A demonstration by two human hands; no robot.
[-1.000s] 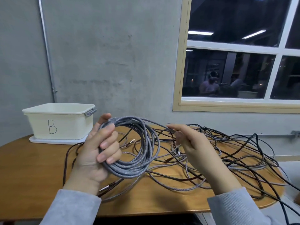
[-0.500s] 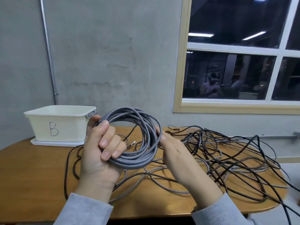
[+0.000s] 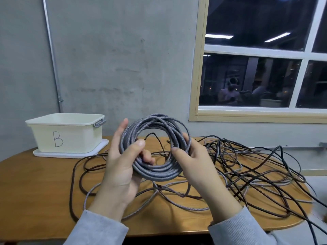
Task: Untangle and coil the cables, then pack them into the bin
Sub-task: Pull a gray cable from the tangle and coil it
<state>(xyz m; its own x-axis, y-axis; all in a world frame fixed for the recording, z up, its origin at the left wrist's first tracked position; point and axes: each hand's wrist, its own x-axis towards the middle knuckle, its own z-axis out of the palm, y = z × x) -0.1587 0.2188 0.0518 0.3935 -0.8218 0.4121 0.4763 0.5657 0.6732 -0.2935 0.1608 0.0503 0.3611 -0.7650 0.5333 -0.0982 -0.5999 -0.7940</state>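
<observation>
Cream bin (image 3: pixel 67 137) stands beside tangled cables (image 3: pixel 247 167).

The bin (image 3: pixel 66 134) stands on a lid (image 3: pixel 70 153) at the far left corner of the desk (image 3: pixel 35 183), against the wall (image 3: pixel 115 59). The coil (image 3: pixel 154 147) is held above the desk's middle, between the left hand (image 3: pixel 122 167) on its left side and the right hand (image 3: pixel 194 165) on its right side. Loose cables (image 3: pixel 247 170) lie tangled on the desk beneath the coil and across the right half, some running over the right edge. The window (image 3: pixel 261 57) sits in the wall behind the right half.
</observation>
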